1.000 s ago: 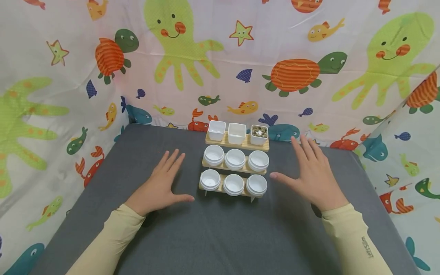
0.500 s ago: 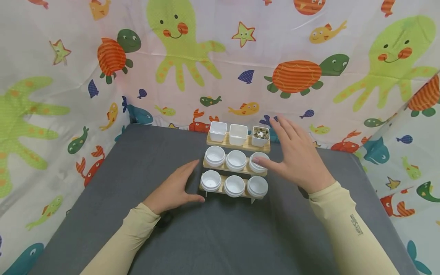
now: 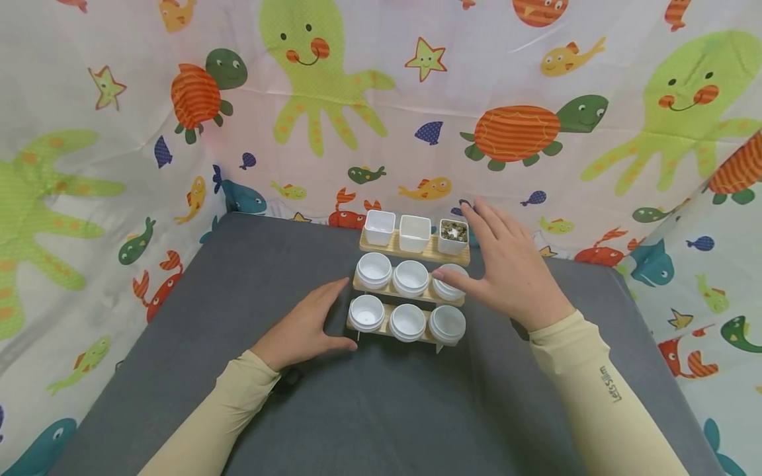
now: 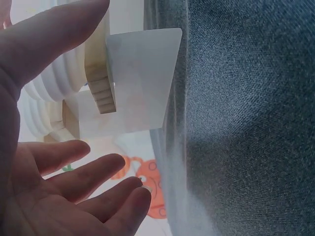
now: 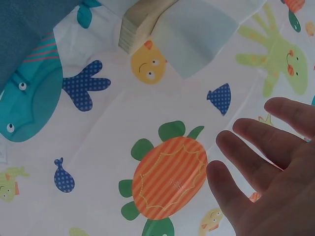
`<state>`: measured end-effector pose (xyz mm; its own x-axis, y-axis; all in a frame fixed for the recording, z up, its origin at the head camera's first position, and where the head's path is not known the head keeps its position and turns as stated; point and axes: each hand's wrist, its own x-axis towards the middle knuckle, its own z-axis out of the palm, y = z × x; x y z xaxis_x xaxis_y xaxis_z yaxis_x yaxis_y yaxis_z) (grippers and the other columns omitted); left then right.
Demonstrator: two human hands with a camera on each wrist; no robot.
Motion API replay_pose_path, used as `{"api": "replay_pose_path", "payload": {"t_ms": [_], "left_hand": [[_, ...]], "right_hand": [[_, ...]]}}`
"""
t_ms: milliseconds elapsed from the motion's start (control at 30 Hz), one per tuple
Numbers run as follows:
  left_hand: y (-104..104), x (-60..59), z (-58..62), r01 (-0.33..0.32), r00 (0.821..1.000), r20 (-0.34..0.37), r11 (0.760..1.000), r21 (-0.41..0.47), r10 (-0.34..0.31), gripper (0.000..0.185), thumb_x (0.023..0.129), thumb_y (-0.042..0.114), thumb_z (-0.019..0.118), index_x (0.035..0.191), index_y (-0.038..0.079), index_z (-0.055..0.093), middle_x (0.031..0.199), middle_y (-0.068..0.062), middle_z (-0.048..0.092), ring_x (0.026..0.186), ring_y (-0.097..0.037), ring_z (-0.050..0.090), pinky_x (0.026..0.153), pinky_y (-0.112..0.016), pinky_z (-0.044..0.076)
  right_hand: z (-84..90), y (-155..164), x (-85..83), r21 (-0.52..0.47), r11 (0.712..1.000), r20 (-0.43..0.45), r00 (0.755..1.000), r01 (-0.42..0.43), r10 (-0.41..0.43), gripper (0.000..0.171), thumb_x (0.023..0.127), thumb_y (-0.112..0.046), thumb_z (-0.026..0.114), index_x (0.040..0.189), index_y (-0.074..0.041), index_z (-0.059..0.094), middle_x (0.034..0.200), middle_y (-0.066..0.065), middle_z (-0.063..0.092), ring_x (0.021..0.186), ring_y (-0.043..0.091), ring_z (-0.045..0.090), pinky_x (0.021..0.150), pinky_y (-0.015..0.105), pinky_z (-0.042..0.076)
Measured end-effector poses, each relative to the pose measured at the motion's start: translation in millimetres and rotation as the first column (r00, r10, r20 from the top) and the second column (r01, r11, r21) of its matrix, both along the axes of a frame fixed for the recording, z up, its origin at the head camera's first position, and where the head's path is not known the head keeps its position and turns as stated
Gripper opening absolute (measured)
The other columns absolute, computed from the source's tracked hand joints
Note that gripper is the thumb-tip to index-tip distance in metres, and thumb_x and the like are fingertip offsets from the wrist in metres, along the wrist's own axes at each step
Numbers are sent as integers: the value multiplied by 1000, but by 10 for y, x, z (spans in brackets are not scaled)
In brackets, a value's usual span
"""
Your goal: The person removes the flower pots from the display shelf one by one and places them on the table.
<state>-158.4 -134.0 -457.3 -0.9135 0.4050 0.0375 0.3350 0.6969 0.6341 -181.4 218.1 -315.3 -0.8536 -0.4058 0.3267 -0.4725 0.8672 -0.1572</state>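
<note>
A three-tier stand with light wooden boards (image 3: 399, 251) holds small white cups. Round cups (image 3: 410, 278) fill the lower two tiers, and square cups (image 3: 415, 233) stand on top. The top right cup (image 3: 454, 237) contains greenish-brown bits and a white star-like piece. My left hand (image 3: 300, 330) is beside the stand's left end, fingers spread and thumb forward; in the left wrist view the fingers look apart from the clear side panel (image 4: 142, 73). My right hand (image 3: 514, 268) hovers by the right end, its thumb covering part of the middle-tier right cup (image 3: 449, 285). Neither hand holds anything.
A dark grey cloth (image 3: 381, 410) covers the table under the stand. Behind and at both sides hangs a white curtain (image 3: 381, 145) printed with sea animals, close behind the top tier. Dark straps or devices show under both wrists.
Both hands have moved inward to the stand, the left rightwards and the right leftwards, mostly in the first half second. The stand keeps its place; the view shifts slightly.
</note>
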Motion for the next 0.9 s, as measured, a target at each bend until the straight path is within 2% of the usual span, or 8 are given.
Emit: {"api": "replay_pose_path", "payload": {"t_ms": [400,900], "left_hand": [[23,-2,14,6,1000,4,1000,-7,-6,121,77,42,99,171,13,30,173,-13,39,160,-38,39,129,-60,36],[38,-10,2,1,1000,7,1000,-10,-1,121,77,42,99,171,14,29,173,-13,40,160,-37,39,129,-60,37]], "right_hand": [[-34,22,-15,17,999,25,999,28,-29,110,90,-73,73,173,-17,27,177,17,31,160,43,35,128,69,28],[-113,104,-46,-8,998,74,995,61,-60,108,92,-75,70,172,-16,28,177,17,31,158,44,38,127,70,31]]}}
